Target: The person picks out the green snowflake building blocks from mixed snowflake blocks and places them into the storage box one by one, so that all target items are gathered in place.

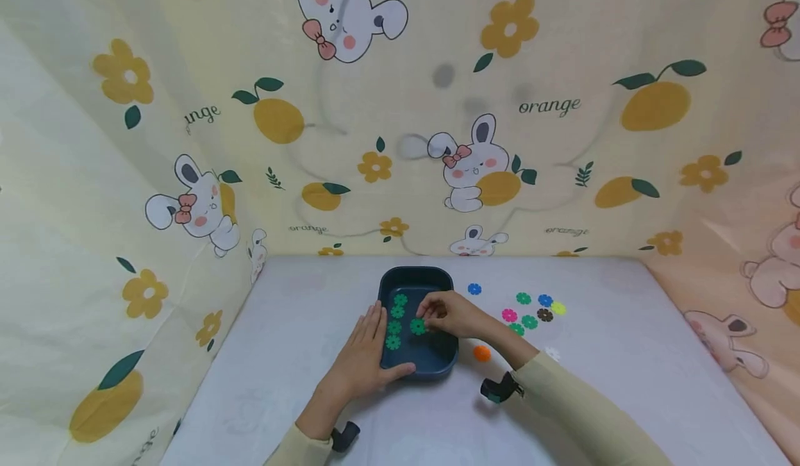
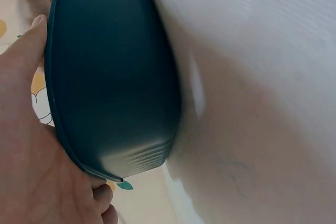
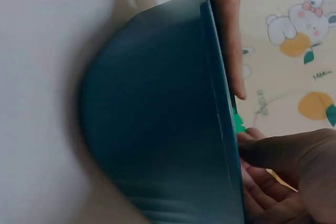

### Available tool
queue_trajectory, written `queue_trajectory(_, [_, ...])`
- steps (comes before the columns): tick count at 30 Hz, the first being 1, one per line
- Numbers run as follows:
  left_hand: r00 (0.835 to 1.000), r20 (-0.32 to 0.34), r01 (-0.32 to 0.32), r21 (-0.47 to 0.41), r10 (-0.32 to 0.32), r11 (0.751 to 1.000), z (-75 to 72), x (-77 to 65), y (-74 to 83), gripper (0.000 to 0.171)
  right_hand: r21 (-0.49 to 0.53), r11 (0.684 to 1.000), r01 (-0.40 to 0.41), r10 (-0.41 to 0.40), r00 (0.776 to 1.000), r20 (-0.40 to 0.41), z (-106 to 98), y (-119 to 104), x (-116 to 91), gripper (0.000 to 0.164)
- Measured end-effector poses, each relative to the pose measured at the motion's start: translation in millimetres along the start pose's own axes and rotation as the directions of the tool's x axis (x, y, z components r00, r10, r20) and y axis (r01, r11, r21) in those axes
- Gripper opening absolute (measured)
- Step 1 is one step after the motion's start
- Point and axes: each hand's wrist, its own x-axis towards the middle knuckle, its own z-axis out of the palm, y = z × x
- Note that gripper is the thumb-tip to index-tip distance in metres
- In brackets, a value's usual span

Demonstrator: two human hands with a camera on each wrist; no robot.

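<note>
A dark blue rectangular tray [image 1: 425, 370] stands on the table. My left hand [image 1: 359, 362] rests along its left rim, fingers straight and thumb reaching over the near end. The tray's outer side [image 2: 110, 72] fills much of the left wrist view. Above the tray's inside, my right hand [image 1: 453, 314] has curled fingers and pinches a green flower-shaped disc [image 1: 418, 326]. In the right wrist view that disc [image 3: 239, 123] shows just above the rim, at the fingertips. Several green flower-shaped discs [image 1: 393, 342] lie in a column along the tray's left side.
Right of the tray lie loose discs: blue [image 1: 474, 289], pink [image 1: 509, 315], brown [image 1: 545, 314], yellow [image 1: 559, 308], orange [image 1: 482, 353], white [image 1: 552, 353] and several green [image 1: 529, 322]. A patterned cloth [image 1: 412, 195] rises behind the white table [image 1: 300, 327] and at both sides.
</note>
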Motion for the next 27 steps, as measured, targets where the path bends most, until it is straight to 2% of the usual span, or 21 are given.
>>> queue_trajectory(8, [1.000,0.000,-0.013,-0.005,0.013,1.000,-3.3,2.4,-0.1,0.126,-0.085,0.996,-0.033,0.037,0.998,0.048,3,-4,11,0.014])
queue_trajectory(15, [1.000,-0.009,-0.017,-0.028,0.016,0.999,-2.9,0.4,0.5,0.123,-0.134,0.991,-0.010,0.024,0.994,0.106,9,-4,21,0.012])
queue_trajectory(20, [0.999,-0.018,-0.028,-0.014,0.027,1.000,-2.5,0.2,-0.7,0.124,-0.162,0.987,-0.003,0.030,0.986,0.165,14,-4,29,0.013])
queue_trajectory(27, [0.999,-0.019,-0.027,-0.013,0.026,1.000,-2.9,0.4,-1.0,0.125,-0.220,0.975,-0.016,0.056,0.983,0.174,21,-2,32,0.014])
